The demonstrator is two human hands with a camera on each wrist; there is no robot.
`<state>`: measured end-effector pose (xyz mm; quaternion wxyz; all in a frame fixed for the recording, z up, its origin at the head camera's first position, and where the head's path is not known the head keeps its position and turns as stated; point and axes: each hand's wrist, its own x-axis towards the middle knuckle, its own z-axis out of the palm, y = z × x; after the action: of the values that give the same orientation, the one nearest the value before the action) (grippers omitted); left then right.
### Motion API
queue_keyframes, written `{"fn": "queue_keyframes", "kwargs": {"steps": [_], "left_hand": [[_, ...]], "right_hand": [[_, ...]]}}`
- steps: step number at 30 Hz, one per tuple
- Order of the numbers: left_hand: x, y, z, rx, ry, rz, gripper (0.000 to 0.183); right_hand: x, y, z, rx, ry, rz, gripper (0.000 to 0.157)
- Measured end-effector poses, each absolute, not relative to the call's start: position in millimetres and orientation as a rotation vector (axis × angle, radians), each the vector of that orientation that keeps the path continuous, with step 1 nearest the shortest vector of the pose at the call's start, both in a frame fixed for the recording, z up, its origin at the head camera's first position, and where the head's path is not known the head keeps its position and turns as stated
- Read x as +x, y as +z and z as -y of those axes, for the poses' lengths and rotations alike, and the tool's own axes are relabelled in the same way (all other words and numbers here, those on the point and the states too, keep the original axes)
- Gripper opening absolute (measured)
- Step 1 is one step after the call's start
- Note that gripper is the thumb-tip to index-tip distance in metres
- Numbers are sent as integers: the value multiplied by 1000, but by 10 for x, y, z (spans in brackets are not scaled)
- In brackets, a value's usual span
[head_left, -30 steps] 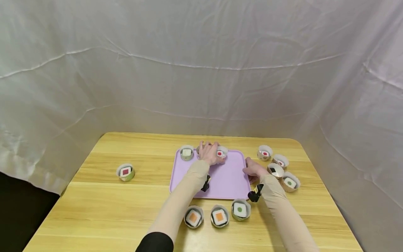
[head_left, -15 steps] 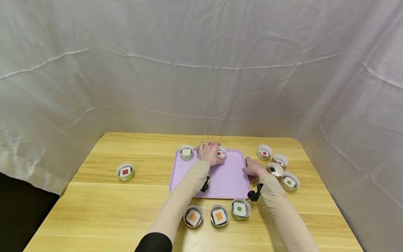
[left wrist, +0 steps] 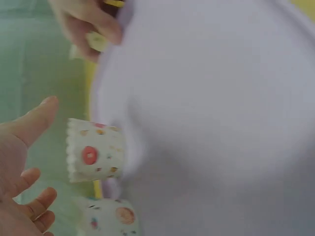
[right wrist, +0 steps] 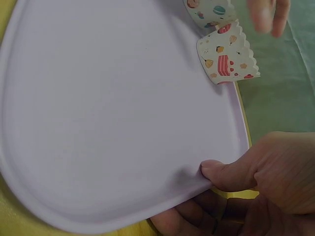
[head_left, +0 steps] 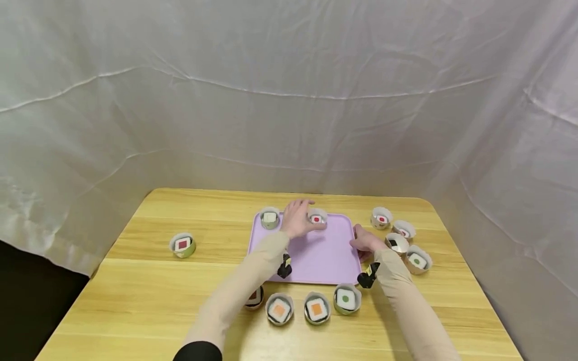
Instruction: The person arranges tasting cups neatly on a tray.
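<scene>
Evidently, the tray [head_left: 325, 255] is pinched at its rim by the right grip [head_left: 367, 240]; on it, just beside the released, spread left grip [head_left: 297, 220], a printed paper cup [left wrist: 101, 157] is seen, probably light, easily crushed and best taken low around its sides

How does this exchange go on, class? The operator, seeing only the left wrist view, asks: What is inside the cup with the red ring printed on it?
Observer: That cup holds a white block with a red centre.
Operator: What stands on the near side of the tray?
Observer: Four near cups on the table, the leftmost partly hidden by the left sleeve.
Operator: And to the tray's left?
Observer: A lone cup with a dark red centre to its block.
</scene>
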<state>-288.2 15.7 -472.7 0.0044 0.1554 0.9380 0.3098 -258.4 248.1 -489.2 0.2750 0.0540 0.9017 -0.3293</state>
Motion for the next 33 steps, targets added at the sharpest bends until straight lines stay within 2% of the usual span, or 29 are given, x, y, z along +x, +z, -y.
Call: {"fn": "queue_keyframes", "kwargs": {"steps": [7,11,22,33], "left_hand": [[-2776,-4581,117,536,1521,-2738,43],[-2677,-4505,293,503,1723,-2651,37],[-2435,-4397,895,482,1775,-2765,37],[-2182,-4581,1690,56,1663,-3065,51]], "right_hand": [[-2589,-4891,-2530,119,-907,-2425,32],[-2587,-4885,-2527,116,-911,-2428,32],[-2603,-4883,-2527,136,-899,-2424,34],[-2574,-4906,-2525,134,-962,-2417,35]]}}
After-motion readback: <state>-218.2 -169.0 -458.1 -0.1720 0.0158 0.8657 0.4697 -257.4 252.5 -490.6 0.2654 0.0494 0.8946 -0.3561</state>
